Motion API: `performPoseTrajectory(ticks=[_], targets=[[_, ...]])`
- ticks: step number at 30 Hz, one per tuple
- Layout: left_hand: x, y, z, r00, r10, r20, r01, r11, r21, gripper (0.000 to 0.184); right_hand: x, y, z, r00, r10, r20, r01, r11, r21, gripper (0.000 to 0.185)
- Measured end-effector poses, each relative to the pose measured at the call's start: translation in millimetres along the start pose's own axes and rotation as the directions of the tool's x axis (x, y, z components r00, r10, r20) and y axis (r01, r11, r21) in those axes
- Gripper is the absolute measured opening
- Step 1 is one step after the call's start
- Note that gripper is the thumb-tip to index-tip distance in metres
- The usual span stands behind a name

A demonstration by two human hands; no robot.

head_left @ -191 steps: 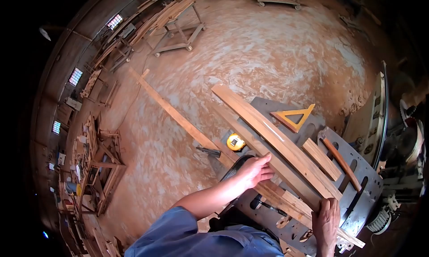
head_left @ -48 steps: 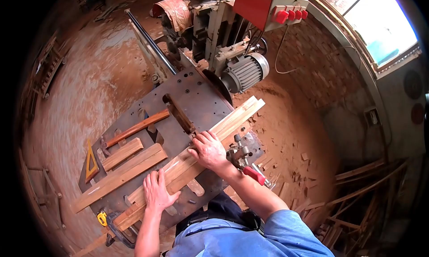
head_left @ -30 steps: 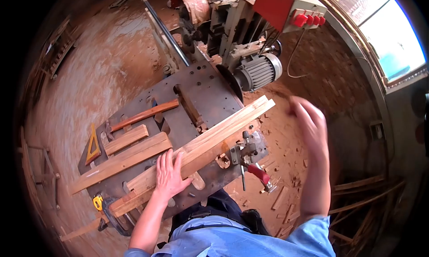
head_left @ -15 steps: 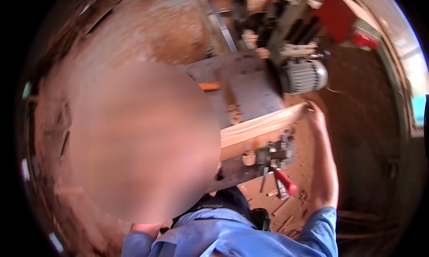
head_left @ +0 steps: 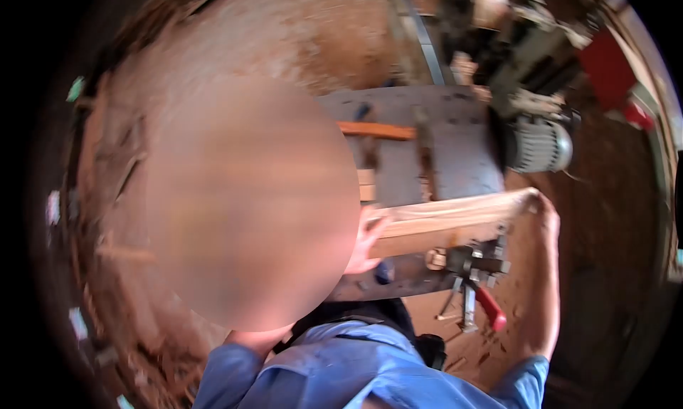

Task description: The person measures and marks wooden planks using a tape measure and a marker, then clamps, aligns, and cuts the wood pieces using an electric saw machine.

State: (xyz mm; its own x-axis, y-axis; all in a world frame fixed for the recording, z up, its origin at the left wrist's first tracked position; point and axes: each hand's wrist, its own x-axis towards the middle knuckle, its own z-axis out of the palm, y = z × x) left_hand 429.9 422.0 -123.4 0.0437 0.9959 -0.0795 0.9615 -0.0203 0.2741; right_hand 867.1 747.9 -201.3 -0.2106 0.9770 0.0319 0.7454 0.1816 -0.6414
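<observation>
Long pale wooden strips lie side by side across the grey metal machine table. My right hand is closed round the strips' right end. Part of my left hand shows at the strips' left part, with its fingers apart and touching the wood; a large blurred patch covers the rest of it and the left half of the table. A toggle clamp with a red handle sits at the table's near right edge. Behind the strips lies an orange-brown wooden stick.
A grey ribbed motor stands beyond the table's right end, with a red box above it. Machine parts and a metal rail are at the far side. Wood scraps litter the floor at right.
My right hand left the middle of the strips, swung out to the right and closed on their right end. The view has turned, shifting the table rightward; a blurred patch now covers the left side.
</observation>
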Motion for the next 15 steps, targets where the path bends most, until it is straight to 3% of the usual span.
performPoseTrajectory(ticks=[1, 2, 8, 11, 15], targets=[[11.0, 17.2, -35.5, 0.999, 0.039, -0.002, -0.039, 0.998, 0.039, 0.094, -7.0, -28.7, -9.7, 0.991, -0.129, 0.025, 0.132, 0.966, -0.224, 0.034], [4.3, 2.9, -7.0, 0.999, 0.026, -0.023, -0.026, 1.0, -0.011, 0.095, -8.9, -33.3, -9.5, 0.994, -0.11, 0.022, 0.112, 0.983, -0.144, 0.035], [2.5, 6.1, -8.8, 0.996, 0.046, -0.08, -0.045, 0.999, 0.009, 0.089, -25.4, -72.6, -17.4, 0.987, -0.157, 0.036, 0.16, 0.92, -0.358, 0.033], [2.4, 5.2, -10.0, 0.996, 0.065, -0.065, -0.065, 0.998, 0.011, 0.089, -28.6, -63.9, -16.1, 0.986, -0.164, -0.026, 0.153, 0.96, -0.233, 0.034], [2.1, 2.8, -8.7, 0.993, 0.091, -0.081, -0.09, 0.996, 0.017, 0.092, -53.5, -85.3, -14.3, 0.923, 0.016, -0.386, -0.005, 1.0, 0.03, 0.032]])
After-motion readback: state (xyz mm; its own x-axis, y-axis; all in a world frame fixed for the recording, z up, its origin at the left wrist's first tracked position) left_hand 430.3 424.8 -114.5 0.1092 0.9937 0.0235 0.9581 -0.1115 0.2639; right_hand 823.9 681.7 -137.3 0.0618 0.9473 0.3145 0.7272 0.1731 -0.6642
